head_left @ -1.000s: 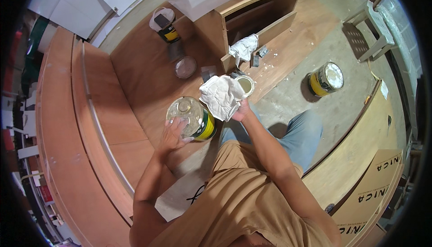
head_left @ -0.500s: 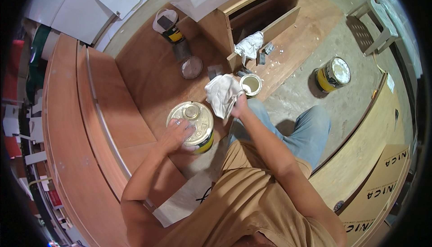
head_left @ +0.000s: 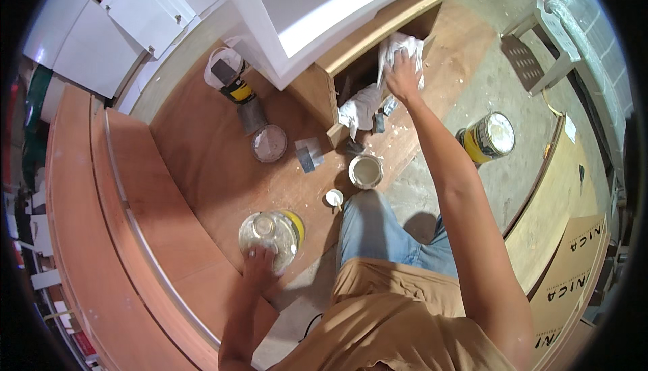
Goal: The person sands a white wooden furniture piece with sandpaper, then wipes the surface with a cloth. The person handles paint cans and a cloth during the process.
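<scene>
My left hand (head_left: pixel 260 266) grips the near part of a metal can with a silvery lid and yellow band (head_left: pixel 287 229) on the plywood sheet. My right hand (head_left: pixel 403 74) is stretched forward, its fingers on a crumpled white cloth (head_left: pixel 413 45) at the opening of a wooden box (head_left: pixel 317 94). A second cloth (head_left: pixel 358 111) hangs over the box's lower board. An open tin (head_left: pixel 366 172) and a small white cup (head_left: pixel 333 197) stand between my hands. A shallow round container (head_left: pixel 268 143) and grey pieces (head_left: pixel 305 158) lie behind them.
An open bucket (head_left: pixel 229 74) stands at the back left, another can (head_left: pixel 486 138) on the concrete at right. Long wood panels (head_left: pixel 142 175) line my left; a board (head_left: pixel 547 202) and cardboard (head_left: pixel 574 270) lie at right. A white cabinet (head_left: pixel 297 6) and plastic stool (head_left: pixel 550 43) are behind.
My right hand has moved forward and up with the cloth, from above the open tin to the box. My left hand remains on the can. The view has shifted, showing the cup.
</scene>
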{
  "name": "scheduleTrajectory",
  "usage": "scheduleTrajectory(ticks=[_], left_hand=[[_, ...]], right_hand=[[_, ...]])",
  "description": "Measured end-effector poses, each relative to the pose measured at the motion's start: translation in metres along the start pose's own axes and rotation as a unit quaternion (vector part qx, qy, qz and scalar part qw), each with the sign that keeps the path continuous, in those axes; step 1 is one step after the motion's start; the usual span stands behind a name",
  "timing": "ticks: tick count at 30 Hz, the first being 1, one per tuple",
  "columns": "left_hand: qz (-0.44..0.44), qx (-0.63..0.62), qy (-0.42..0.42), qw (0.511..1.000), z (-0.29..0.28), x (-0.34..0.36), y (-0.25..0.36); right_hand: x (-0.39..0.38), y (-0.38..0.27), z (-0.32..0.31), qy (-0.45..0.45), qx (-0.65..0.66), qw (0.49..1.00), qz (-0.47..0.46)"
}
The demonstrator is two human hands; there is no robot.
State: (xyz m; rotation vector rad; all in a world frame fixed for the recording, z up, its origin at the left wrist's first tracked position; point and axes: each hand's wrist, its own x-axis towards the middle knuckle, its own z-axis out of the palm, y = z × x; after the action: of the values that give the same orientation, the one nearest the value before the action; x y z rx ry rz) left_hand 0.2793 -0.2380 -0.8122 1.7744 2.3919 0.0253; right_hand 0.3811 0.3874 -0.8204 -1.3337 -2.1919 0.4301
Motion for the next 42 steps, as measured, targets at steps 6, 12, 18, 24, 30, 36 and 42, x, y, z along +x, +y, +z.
scheduleTrajectory(ticks=[6, 12, 18, 24, 30, 36, 42], left_hand=[[-0.06, -0.005, -0.008, 0.998, 0.02, -0.013, 0.002], [-0.038, -0.045, 0.052, 0.997, 0.043, -0.025, 0.013], [-0.046, -0.054, 0.072, 0.995, 0.055, -0.039, 0.021], [-0.063, -0.073, 0.032, 0.995, 0.033, -0.03, 0.022], [-0.007, -0.06, -0.01, 0.998, 0.009, -0.02, 0.017], [0.144, -0.085, 0.005, 0.986, -0.057, 0.002, 0.013], [0.274, -0.093, -0.097, 0.952, -0.178, 0.056, 0.06]], right_hand=[[-0.065, -0.015, 0.045, -0.193, -0.113, 0.95, -0.217], [-0.089, 0.017, 0.076, -0.163, -0.106, 0.913, -0.358], [-0.064, -0.001, 0.044, -0.126, 0.034, 0.961, -0.244], [-0.045, -0.019, -0.019, -0.115, 0.729, 0.659, 0.143], [-0.128, -0.046, -0.084, -0.128, 0.914, 0.345, 0.171], [-0.247, -0.07, -0.042, -0.258, 0.884, 0.259, 0.292], [-0.34, -0.12, 0.014, -0.402, 0.813, 0.276, 0.319]])
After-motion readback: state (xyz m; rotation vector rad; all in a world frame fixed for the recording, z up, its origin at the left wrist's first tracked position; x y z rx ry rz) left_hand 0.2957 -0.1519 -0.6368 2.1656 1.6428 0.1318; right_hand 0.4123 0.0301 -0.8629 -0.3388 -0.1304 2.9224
